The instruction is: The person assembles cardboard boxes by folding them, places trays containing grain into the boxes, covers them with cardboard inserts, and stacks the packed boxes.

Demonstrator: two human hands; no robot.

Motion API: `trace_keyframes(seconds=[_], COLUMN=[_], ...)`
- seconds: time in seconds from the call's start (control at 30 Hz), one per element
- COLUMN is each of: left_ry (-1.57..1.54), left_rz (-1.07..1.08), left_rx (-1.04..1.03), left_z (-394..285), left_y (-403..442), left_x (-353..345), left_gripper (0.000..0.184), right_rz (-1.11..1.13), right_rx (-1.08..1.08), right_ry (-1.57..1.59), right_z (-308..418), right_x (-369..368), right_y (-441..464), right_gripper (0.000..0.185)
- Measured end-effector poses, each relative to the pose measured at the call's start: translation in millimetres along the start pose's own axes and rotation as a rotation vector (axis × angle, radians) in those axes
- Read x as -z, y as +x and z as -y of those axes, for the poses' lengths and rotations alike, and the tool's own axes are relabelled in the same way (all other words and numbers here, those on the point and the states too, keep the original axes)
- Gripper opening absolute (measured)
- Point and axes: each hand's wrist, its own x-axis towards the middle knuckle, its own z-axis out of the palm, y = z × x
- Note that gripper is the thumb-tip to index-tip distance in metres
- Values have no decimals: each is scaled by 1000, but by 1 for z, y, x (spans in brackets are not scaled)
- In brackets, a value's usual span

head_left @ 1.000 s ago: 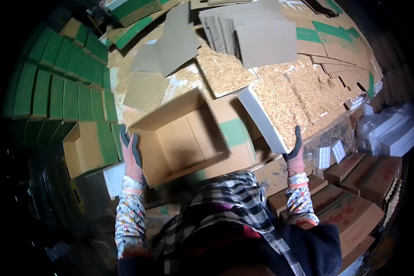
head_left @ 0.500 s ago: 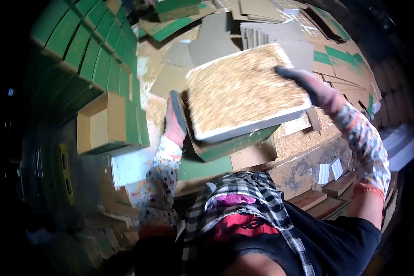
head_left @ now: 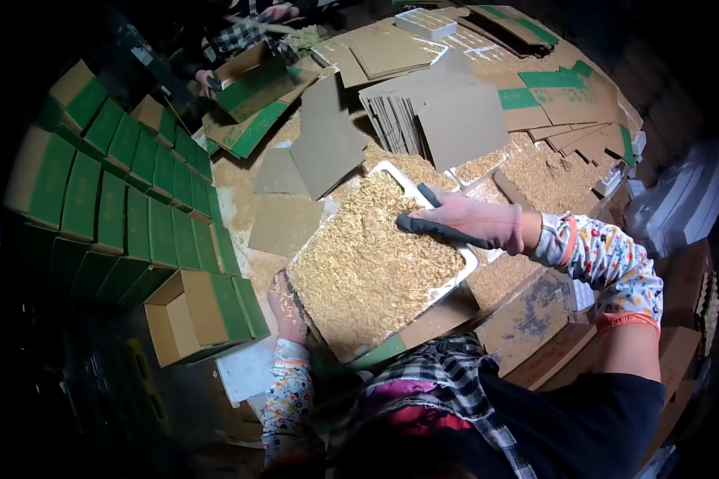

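A white tray (head_left: 469,263), heaped with small tan pieces like wood shavings (head_left: 375,263), slants down toward the left. My right hand (head_left: 471,222), in a pink glove with dark fingertips, grips its far right rim, fingers lying over the pieces. Low on the left, my left hand (head_left: 286,310) is pressed around the edge of a cardboard box (head_left: 305,316), which is mostly hidden beneath the pieces. Some pieces lie on that hand, and the tray's lower left edge is buried.
Green-and-brown boxes (head_left: 112,215) are stacked at left, with an open box (head_left: 185,315) nearest me. Grey cardboard sheets (head_left: 459,120), flat cartons (head_left: 571,104) and loose shavings (head_left: 547,180) cover the table. A co-worker's hand (head_left: 208,83) holds another box (head_left: 256,88) at the back.
The tray has turned and tipped down to the left, and its pieces have slid that way. My right hand has moved left and lower in view; my left hand has moved lower.
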Motion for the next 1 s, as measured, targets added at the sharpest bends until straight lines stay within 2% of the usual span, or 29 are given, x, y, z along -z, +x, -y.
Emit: trace_keyframes(seconds=[0.07,0.1,0.17,0.2,0.23,0.27,0.3,0.37,0.43,0.47,0.5,0.53,0.57,0.6,0.63,0.67,0.7,0.77,0.83,0.87,0.9,0.97,1.0], left_ry=[-10,-14,-23,-29,-41,486,501,721,862,901,944,932,922,913,786,871,951,951,974,971,966,940,925], left_rz=[-22,-21,-26,-37,-57,-111,-222,-328,-336,-329,-324,-342,-366,-371,-388,-410,-431,-445,-437,-430,-428,-402,-391], left_rx=[-13,-18,-23,-37,-60,-205,-170,-207,-183,-142,-97,-78,-66,-73,-24,-69,-116,-109,-59,-90,-122,-113,-119], left_z=[-5,-16,-40,-50,-53,-48,-34,-37,-43,-52,-60,-56,-50,-45,-42,-46,-50,-50,-43,-44,-47,-54,-48], left_y=[-15,-22,-40,-43,-42,-41,-37,-37,-33,-34,-38,-39,-38,-37,-36,-37,-35,-32,-30,-31,-31,-32,-32], left_x=[-9,-14,-19,-20,-20,-6,2,-8,-13,-23,-34,-35,-32,-26,-23,-33,-40,-37,-31,-33,-36,-45,-36], left_gripper=[47,44,38,34,31,32,31,33,34,33,31,30,28,28,25,24,23,22,23,24,24,25,27], right_rz=[66,10,-6,-249,-339,-426,-453,-382,-358,-488,-600,-709,-766,-627,-984,-659,-456,-396,-689,-747,-929,-1145,-1075], right_rx=[-118,-236,-430,-152,-103,-49,83,363,738,899,924,859,614,266,442,-120,-349,-231,278,279,406,300,434], right_ry=[-43,-93,-124,-408,-359,-312,-297,-289,-451,-765,-953,-964,-1161,-1314,-1564,-1700,-1687,-1813,-1759,-1633,-1623,-1403,-1279], right_z=[-11,-24,-53,-102,-120,-138,-130,-107,-64,-71,-69,-77,-84,-72,-146,-133,-115,-105,-103,-57,-34,-11,4], right_x=[-14,-35,-56,-77,-87,-97,-100,-88,-45,-8,36,80,128,173,227,254,269,297,318,302,295,292,250], right_y=[10,22,36,46,51,55,48,41,48,74,99,123,131,137,180,176,173,195,210,190,174,179,162], right_gripper=[44,41,54,61,70,79,77,75,63,54,56,51,53,63,77,88,96,93,80,64,46,34,23])
